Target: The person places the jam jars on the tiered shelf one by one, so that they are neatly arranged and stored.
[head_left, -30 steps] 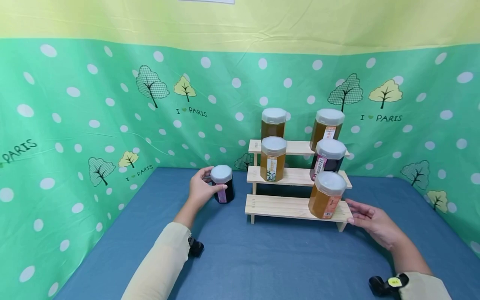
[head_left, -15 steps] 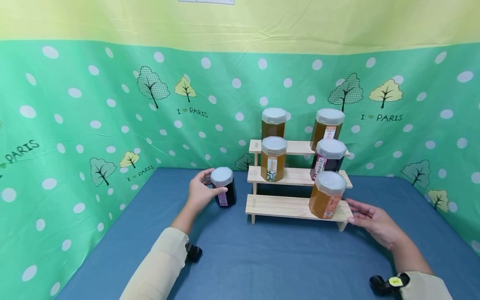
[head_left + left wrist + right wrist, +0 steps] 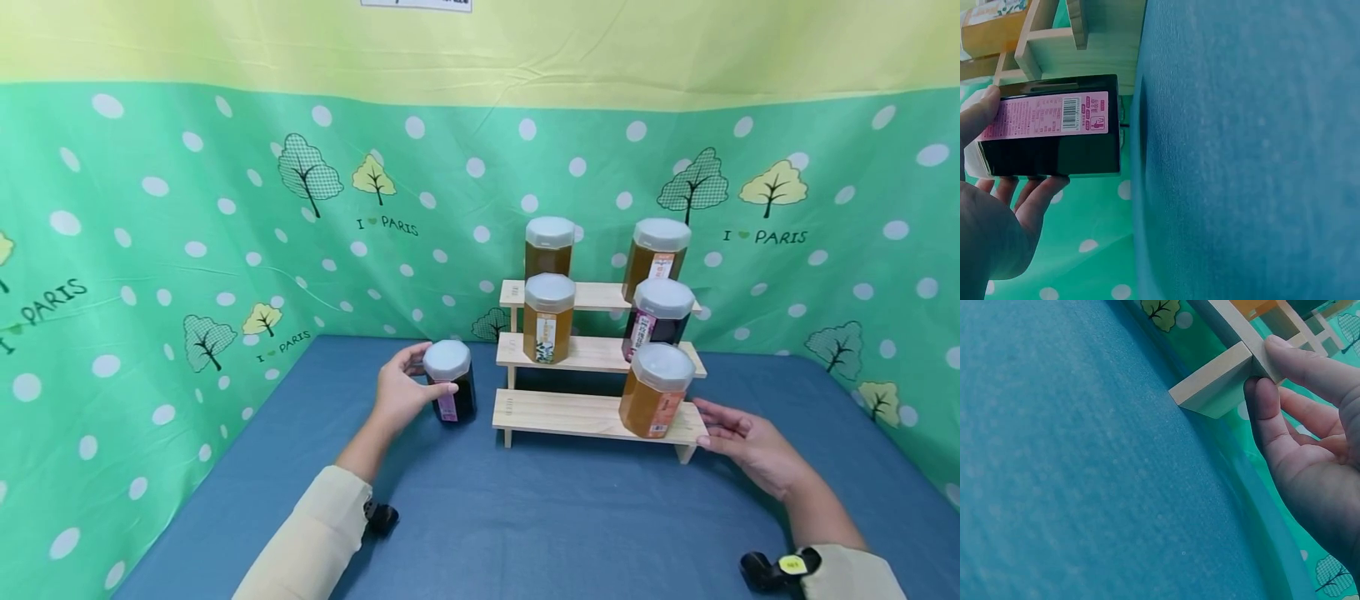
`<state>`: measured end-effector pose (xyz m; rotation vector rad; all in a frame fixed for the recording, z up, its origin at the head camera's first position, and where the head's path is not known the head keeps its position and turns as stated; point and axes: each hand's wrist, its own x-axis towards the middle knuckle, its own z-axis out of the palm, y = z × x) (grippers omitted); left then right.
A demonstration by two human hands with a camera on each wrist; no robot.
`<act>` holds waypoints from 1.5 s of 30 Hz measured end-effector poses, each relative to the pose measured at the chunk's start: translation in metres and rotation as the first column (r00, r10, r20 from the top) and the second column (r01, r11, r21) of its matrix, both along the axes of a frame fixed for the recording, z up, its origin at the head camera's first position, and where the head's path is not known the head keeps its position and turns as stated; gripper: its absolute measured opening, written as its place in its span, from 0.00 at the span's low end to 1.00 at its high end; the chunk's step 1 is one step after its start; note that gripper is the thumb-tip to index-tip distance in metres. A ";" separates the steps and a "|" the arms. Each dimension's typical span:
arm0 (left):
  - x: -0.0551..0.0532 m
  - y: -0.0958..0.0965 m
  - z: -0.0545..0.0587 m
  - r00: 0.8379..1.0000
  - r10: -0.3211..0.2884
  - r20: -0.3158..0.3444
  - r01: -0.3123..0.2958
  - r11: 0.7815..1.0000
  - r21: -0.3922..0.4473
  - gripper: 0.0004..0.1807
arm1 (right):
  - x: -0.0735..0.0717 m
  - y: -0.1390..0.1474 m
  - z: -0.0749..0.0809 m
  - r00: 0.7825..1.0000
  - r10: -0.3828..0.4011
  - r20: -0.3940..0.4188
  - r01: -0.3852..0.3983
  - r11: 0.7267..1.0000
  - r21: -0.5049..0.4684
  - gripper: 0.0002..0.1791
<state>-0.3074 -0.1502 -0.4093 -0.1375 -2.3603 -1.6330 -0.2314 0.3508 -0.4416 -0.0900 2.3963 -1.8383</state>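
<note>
My left hand (image 3: pixel 400 392) grips a dark jar (image 3: pixel 461 402) with a white lid and a pink label, thumb on one side and fingers on the other. In the left wrist view a narrow gap shows between the jar's base (image 3: pixel 1116 125) and the blue cloth. The three-step wooden display stand (image 3: pixel 562 414) is to its right. My right hand (image 3: pixel 750 448) pinches the right end of the lowest step; in the right wrist view the thumb lies on the board (image 3: pixel 1235 325) and a finger is under it. An amber jar (image 3: pixel 651 402) stands on that step's right half.
On the middle step stand an amber jar (image 3: pixel 548 332) at left and a dark jar (image 3: pixel 660 321) at right. Two brown jars, left (image 3: pixel 547 257) and right (image 3: pixel 651 265), occupy the top step. A green dotted curtain (image 3: pixel 450 192) hangs behind the blue-covered table (image 3: pixel 525 525).
My left hand has brought the dark jar slightly right and nearer to me, closer to the stand. The right hand keeps its place on the step's end.
</note>
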 end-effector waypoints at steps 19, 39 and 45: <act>0.023 0.004 0.016 0.999 -0.030 -0.040 0.029 1.000 -0.010 0.44 | -0.001 -0.001 -0.002 1.000 0.000 -0.005 0.000 1.000 0.019 0.44; 0.043 0.018 0.038 0.987 -0.132 -0.094 0.135 0.991 0.018 0.43 | 0.001 -0.001 -0.001 1.000 -0.011 -0.002 0.011 0.999 0.037 0.44; 0.046 0.027 0.044 0.982 -0.166 -0.092 0.170 0.985 0.033 0.43 | 0.000 -0.002 -0.001 1.000 -0.009 -0.008 0.009 0.999 0.043 0.45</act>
